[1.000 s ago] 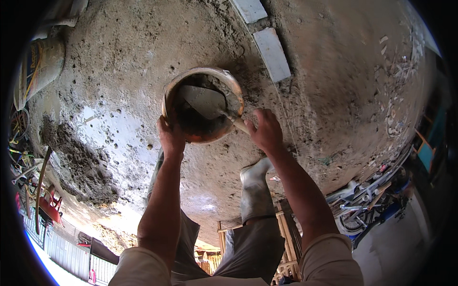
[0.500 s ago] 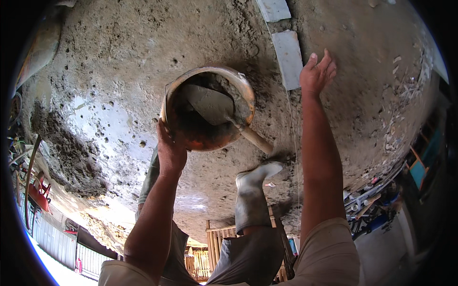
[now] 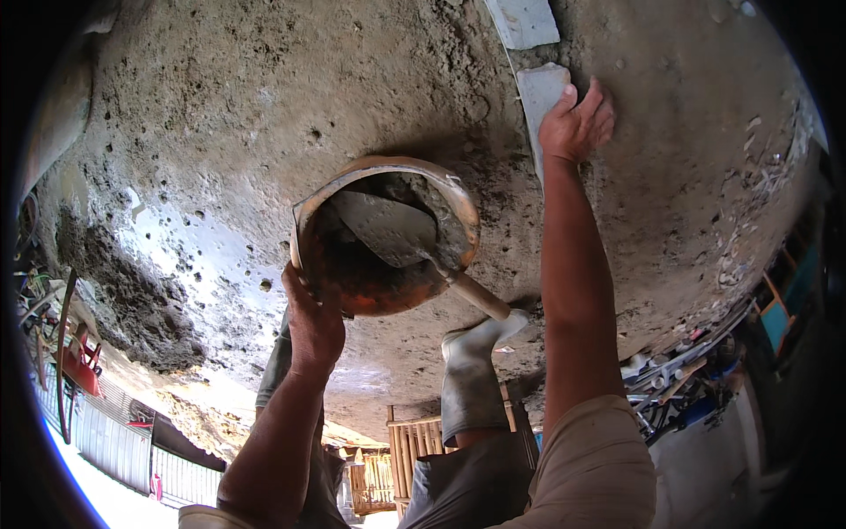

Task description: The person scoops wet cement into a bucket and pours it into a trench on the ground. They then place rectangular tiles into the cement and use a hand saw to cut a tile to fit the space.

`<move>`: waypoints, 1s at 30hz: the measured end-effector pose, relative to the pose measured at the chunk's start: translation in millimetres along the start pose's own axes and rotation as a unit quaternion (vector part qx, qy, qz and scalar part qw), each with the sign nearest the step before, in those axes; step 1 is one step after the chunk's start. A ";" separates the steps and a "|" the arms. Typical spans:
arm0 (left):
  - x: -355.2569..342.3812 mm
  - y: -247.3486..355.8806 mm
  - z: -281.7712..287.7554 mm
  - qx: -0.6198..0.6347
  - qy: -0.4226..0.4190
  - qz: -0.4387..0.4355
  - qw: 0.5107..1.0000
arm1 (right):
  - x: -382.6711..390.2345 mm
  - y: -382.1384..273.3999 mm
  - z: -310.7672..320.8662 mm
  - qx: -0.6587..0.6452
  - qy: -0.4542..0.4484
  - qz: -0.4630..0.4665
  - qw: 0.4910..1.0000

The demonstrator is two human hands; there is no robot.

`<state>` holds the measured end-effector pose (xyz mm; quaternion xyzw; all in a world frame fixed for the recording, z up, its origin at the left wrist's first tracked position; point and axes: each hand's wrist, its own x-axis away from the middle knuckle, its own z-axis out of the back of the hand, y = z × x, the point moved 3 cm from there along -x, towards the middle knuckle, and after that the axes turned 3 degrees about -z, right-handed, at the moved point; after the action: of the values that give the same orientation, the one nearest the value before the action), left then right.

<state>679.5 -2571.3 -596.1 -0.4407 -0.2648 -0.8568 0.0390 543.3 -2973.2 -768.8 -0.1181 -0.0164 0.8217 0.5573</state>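
1. Orange and grime on the bucket (image 3: pixel 388 302), mouth up, a little left of centre in the scene, between both arms; lifted or resting on the ground (image 3: pixel 238 115), cannot tell.
2. Clamping its near-left rim with the left hand (image 3: pixel 313 331), fingers bent firmly over the edge: probably to steady it, on the side away from the handle.
3. Lying inside, blade across the mouth: the trowel (image 3: pixel 388 229), handle out over the near-right rim, in neither hand. Likely parked so to keep the grip clean and easy to reach.
4. Grey mix (image 3: pixel 451 225) there too, right of the blade.
5. Now far right: the right hand (image 3: pixel 577 125), outstretched, thumb spread from half-bent fingers, with hold of nothing that shows. Shaped, seemingly, to the edge of the near slab (image 3: pixel 538 101); touching or just above, cannot tell.
6. Beyond, the far slab (image 3: pixel 526 22), roughly in line across a gap, apparently for a straight row.
7. Below the handle, a pale boot (image 3: pixel 471 379), planted presumably for balance.
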 end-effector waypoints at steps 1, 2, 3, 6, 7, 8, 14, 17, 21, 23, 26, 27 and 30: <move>0.2 -2.1 0.5 -0.011 -0.003 -0.001 1.000 | 6.9 1.6 -1.6 0.002 -0.018 -0.012 1.000; 1.9 0.0 -0.9 -0.011 -0.013 0.007 1.000 | 10.0 7.0 -2.7 0.003 -0.033 -0.021 0.999; -3.2 0.0 -2.1 -0.008 -0.027 0.008 1.000 | 8.6 14.8 -6.6 0.008 -0.041 -0.031 0.999; -5.3 11.2 -0.5 0.018 -0.010 0.030 0.999 | -17.3 0.7 7.9 -0.029 0.008 -0.042 0.999; -4.8 9.1 0.3 0.030 0.002 0.040 0.999 | -28.4 -10.4 20.0 -0.050 0.025 -0.051 0.997; -3.1 4.4 4.7 0.009 -0.010 0.026 1.000 | -41.4 -17.4 26.8 -0.069 0.053 -0.066 0.994; -12.1 -8.1 -0.2 0.012 -0.038 0.010 0.999 | -28.7 -4.4 -20.1 0.021 0.016 -0.065 0.998; -10.7 2.1 -1.4 0.034 -0.025 0.037 0.998 | -38.8 -12.1 -15.1 -0.007 0.040 -0.057 0.998; -17.9 0.3 4.7 0.001 -0.020 0.019 1.000 | -41.2 -22.1 -9.2 -0.027 0.060 -0.043 0.997; -20.3 4.7 0.6 -0.008 -0.016 0.002 1.000 | -44.3 -12.5 -15.1 -0.002 0.014 -0.060 0.998; -15.2 19.3 -1.8 -0.055 -0.043 0.037 0.997 | -35.2 -0.6 -6.9 0.000 0.027 -0.072 0.997; -16.2 19.0 0.6 -0.062 -0.034 0.041 0.997 | -33.8 -16.2 5.9 -0.012 0.027 -0.074 0.997; -17.9 0.5 2.2 -0.084 -0.013 0.024 0.996 | -12.0 -49.3 74.9 -0.065 -0.031 0.014 0.997</move>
<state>692.2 -2573.7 -608.8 -0.4601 -0.1814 -0.8689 0.0186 576.6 -2957.8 -686.1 -0.1292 -0.0857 0.8300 0.5358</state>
